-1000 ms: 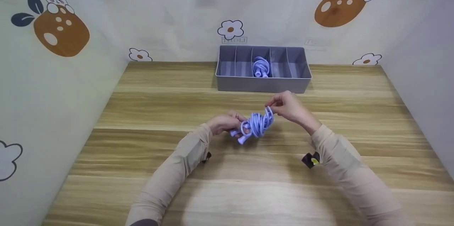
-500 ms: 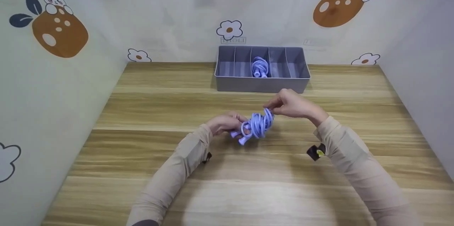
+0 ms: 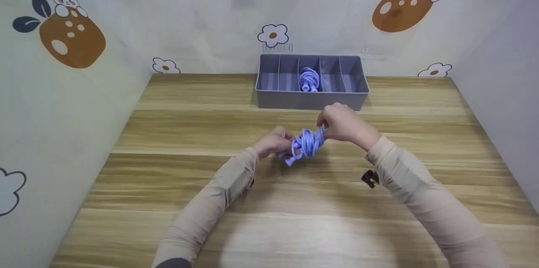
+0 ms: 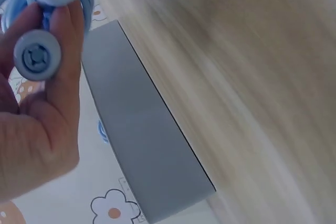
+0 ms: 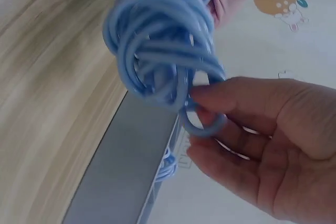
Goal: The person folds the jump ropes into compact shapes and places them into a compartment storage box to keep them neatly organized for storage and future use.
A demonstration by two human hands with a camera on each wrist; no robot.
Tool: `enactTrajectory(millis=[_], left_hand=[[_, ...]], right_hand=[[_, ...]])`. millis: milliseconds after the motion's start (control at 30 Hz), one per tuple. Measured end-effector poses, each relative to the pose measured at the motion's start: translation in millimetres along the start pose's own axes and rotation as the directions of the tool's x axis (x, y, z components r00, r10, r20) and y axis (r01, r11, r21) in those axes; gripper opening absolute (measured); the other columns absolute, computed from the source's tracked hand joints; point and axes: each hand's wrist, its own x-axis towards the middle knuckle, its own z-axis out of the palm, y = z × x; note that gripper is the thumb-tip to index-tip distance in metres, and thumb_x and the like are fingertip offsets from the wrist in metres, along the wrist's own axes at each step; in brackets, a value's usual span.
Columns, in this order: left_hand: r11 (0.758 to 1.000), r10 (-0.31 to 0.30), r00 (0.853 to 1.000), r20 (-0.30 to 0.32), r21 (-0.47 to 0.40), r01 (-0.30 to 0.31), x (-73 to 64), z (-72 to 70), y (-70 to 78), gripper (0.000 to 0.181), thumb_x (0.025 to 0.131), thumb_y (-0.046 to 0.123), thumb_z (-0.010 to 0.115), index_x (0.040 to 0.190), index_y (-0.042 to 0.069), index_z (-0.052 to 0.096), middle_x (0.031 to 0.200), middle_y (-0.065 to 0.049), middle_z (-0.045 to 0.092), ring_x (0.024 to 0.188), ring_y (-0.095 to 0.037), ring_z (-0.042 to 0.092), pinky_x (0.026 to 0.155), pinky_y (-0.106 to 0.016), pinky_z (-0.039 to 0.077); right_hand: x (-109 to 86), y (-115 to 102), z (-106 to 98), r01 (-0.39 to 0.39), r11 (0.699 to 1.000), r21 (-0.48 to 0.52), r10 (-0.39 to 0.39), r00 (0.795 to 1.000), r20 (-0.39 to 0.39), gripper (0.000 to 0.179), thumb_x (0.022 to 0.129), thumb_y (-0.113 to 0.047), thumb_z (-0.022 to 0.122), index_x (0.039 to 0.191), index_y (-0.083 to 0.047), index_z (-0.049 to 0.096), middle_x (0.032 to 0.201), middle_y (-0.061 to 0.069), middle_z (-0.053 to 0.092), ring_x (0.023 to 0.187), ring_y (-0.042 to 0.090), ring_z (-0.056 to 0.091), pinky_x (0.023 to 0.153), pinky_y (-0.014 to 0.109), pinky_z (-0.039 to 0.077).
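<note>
A bluish-purple jump rope (image 3: pixel 308 143), wound into a tight bundle, is held above the table between both hands. My left hand (image 3: pixel 274 141) grips it at the handle end; two flared handles (image 4: pixel 37 55) stick out past its fingers in the left wrist view. At the opposite end, my right hand (image 3: pixel 343 123) pinches a small loop between thumb and fingers, and the right wrist view shows that loop (image 5: pixel 202 127) around the fingertips. Part of the left hand is hidden behind the coils.
Behind the hands, against the patterned backdrop, stands a grey box (image 3: pixel 311 100) with several compartments. Its middle compartment holds another wound jump rope (image 3: pixel 310 79) with its handles toward me. The wooden table (image 3: pixel 177 129) extends to pale side walls.
Both hands have stayed on the rope bundle. The left hand has shifted slightly right and away from me, turning the handles a little. The right hand's fingers have changed position at the loop.
</note>
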Motion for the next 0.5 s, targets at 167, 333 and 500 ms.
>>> enactTrajectory(millis=[167,333,500], left_hand=[[0.997,0.040,0.989,-0.141,-0.064,-0.049,0.8,-2.4,0.0,0.018,0.072,-0.009,0.049,0.061,0.004,0.054,0.050,0.004,0.048,0.042,-0.005,0.042,0.038,-0.015,0.032],[0.987,0.037,0.973,-0.226,-0.147,-0.072,1.1,-4.6,-3.0,0.014,0.073,-0.008,0.050,0.066,0.000,0.060,0.050,0.002,0.051,0.042,-0.006,0.043,0.038,-0.016,0.034],[0.938,0.028,0.964,-0.266,-0.326,-0.117,4.1,-7.4,-5.9,0.015,0.073,-0.010,0.052,0.084,-0.014,0.062,0.053,-0.001,0.054,0.042,-0.008,0.045,0.037,-0.016,0.034]], right_hand=[[3.2,-8.4,1.0,-0.144,0.989,0.010,0.145,0.982,-0.119,0.022,0.065,-0.003,0.066,0.086,0.002,0.069,0.066,0.011,0.064,0.062,0.026,0.059,0.057,0.043,0.048],[4.4,-13.6,0.2,-0.216,0.952,0.217,0.260,0.944,-0.203,0.015,0.069,-0.005,0.067,0.082,0.001,0.070,0.067,0.009,0.065,0.060,0.020,0.057,0.057,0.033,0.046],[3.4,-21.6,2.9,-0.215,0.881,0.421,0.347,0.899,-0.268,0.012,0.073,-0.008,0.069,0.082,0.000,0.071,0.071,0.010,0.068,0.059,0.010,0.058,0.055,0.019,0.046]])
